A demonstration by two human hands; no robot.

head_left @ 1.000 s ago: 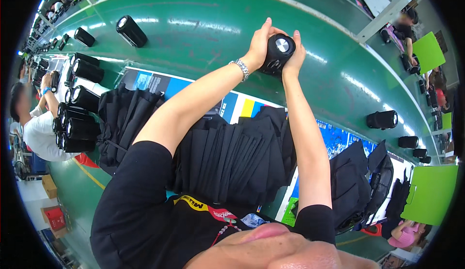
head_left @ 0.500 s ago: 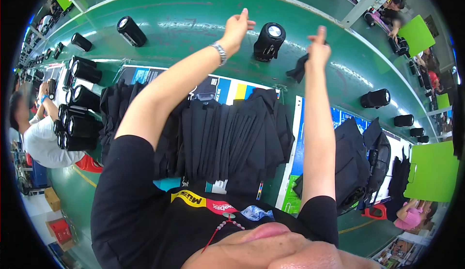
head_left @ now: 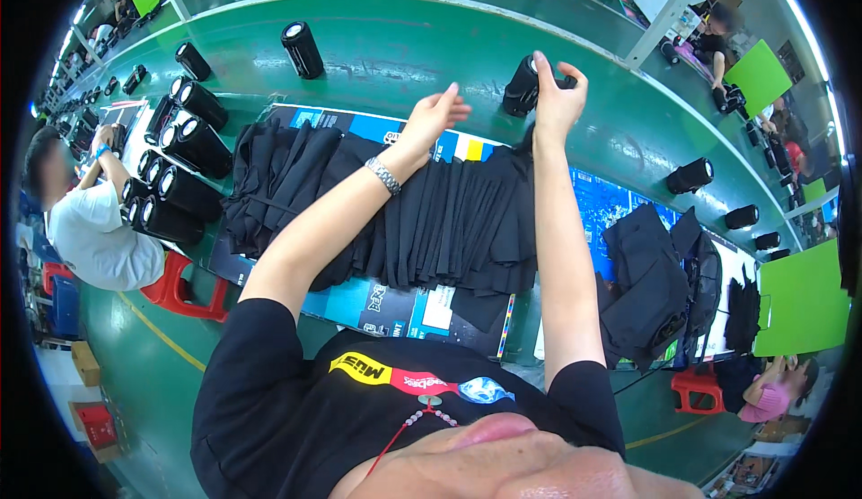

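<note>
My left hand point(head_left: 438, 122) has its fingers apart and holds nothing. It hovers over the far edge of a long row of folded black cloth pieces point(head_left: 440, 229). Farther off to the right, my right hand point(head_left: 558, 108) is curled with thumb and fingers bent, at the right side of a black cylindrical speaker point(head_left: 519, 90). Something black shows between its thumb and fingers, and a dark strip of cloth point(head_left: 528, 137) hangs by the wrist. Whether the hand presses on the speaker, I cannot tell. The hand hides part of the speaker's right side.
Another speaker point(head_left: 302, 50) stands on the green conveyor point(head_left: 395, 41) to the left, and one point(head_left: 690, 176) to the right. Several speakers point(head_left: 171, 198) crowd the table's left end, by a seated co-worker point(head_left: 99, 238). A black cloth heap point(head_left: 642, 274) lies right.
My left hand has drawn back toward me, from over the conveyor to above the cloth row. My right hand has moved left to the speaker's side. The view has shifted slightly.
</note>
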